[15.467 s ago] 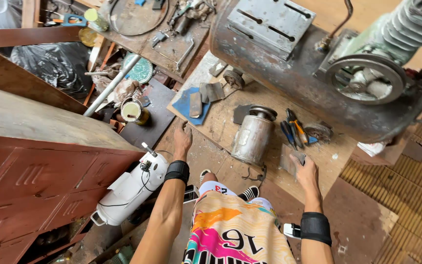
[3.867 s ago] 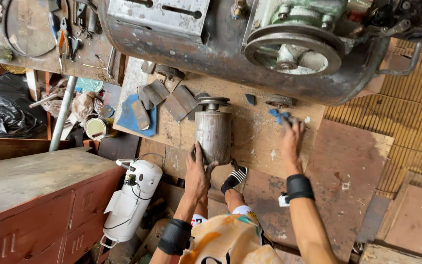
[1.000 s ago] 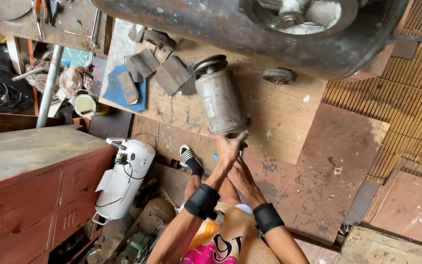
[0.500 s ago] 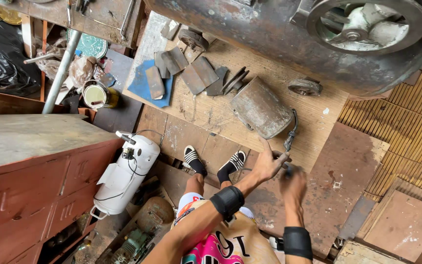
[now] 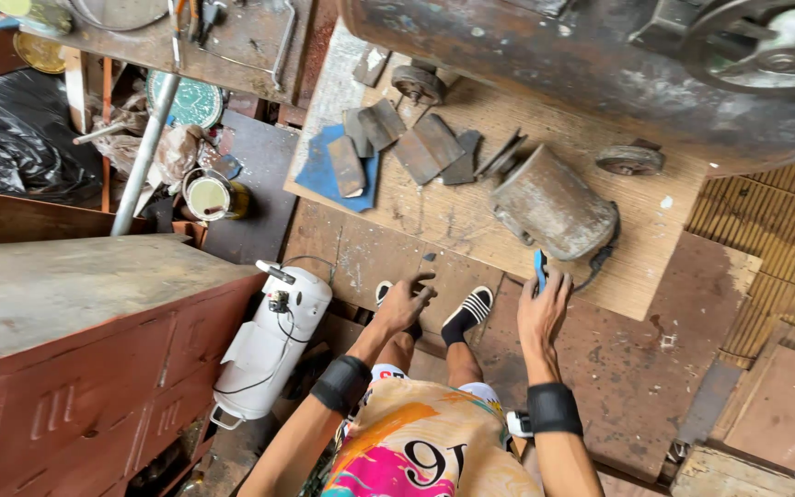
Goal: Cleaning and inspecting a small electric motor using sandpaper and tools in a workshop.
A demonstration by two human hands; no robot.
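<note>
A rusty grey cylindrical motor lies on its side on a plywood board, a dark cable hanging from its near end. My right hand is just below the motor and grips a small blue-handled tool that points up at it. My left hand hovers over my sandalled left foot with fingers spread and nothing in it. A tiny dark bit lies on the board just beyond its fingertips.
A big rusty compressor tank fills the top. Flat metal plates lie by a blue cloth. A white canister leans against a red metal cabinet at left. A paint can and black bag sit beyond.
My hands have come apart: the left has moved left over my foot, the right has risen to the motor's near end with the blue tool. The view shifted.
</note>
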